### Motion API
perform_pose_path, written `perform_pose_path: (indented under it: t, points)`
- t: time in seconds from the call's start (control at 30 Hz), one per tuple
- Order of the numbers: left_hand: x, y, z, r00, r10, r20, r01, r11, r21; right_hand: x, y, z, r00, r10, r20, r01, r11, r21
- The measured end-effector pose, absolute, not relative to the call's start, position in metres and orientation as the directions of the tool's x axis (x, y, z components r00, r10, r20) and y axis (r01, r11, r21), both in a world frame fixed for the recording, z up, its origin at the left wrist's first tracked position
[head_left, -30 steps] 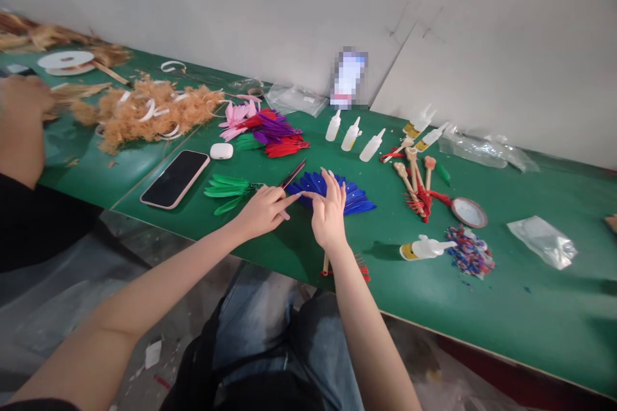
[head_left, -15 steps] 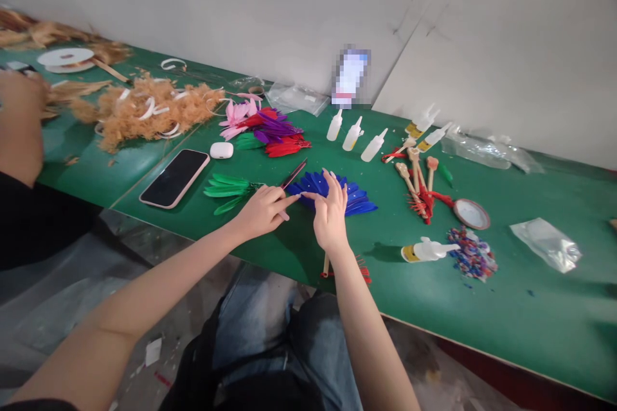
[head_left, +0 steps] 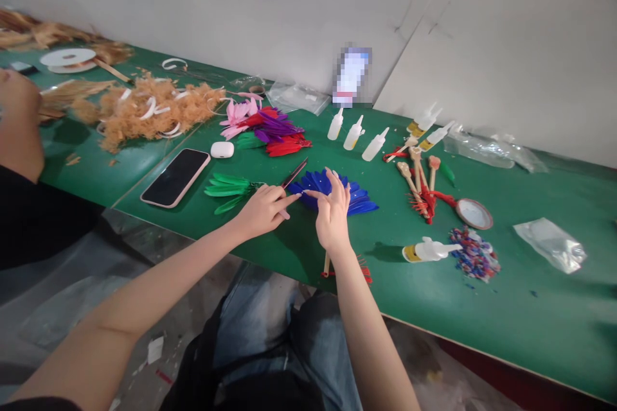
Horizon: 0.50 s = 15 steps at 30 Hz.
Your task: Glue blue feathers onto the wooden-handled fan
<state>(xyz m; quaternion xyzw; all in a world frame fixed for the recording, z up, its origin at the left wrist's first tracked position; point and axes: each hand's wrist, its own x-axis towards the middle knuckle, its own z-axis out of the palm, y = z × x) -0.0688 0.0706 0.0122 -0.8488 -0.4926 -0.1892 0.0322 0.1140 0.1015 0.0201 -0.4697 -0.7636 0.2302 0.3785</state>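
My left hand is closed round slim, dark pointed tweezers. Their pink end sticks out below the fingers, and the index finger stretches to the right. Over the fan of blue feathers is my right hand, fingers spread. Its index finger points left and its tip meets or nearly meets my left index fingertip. Small pale dots lie on the blue feathers. Left of my left hand is a bunch of green feathers. Part of a wooden stick with red fringe shows beneath my right wrist.
A phone and white earbud case lie left, near pink, purple and red feathers. Several glue bottles stand behind; one glue bottle lies by colourful beads. Another person's hand is far left.
The view has shifted very slightly. Both hands keep nearly the same pose over the blue feathers. The other person's hand at far left has moved a little.
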Motion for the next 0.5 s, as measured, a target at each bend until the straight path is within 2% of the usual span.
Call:
perform_pose_path:
  t: [0.5]
  points:
    - [-0.0686, 0.0702, 0.0123, 0.420, 0.819, 0.390, 0.844, -0.511, 0.163, 0.1138, 0.1014, 0.0226, -0.274, 0.901, 0.337, 0.542, 0.434, -0.720]
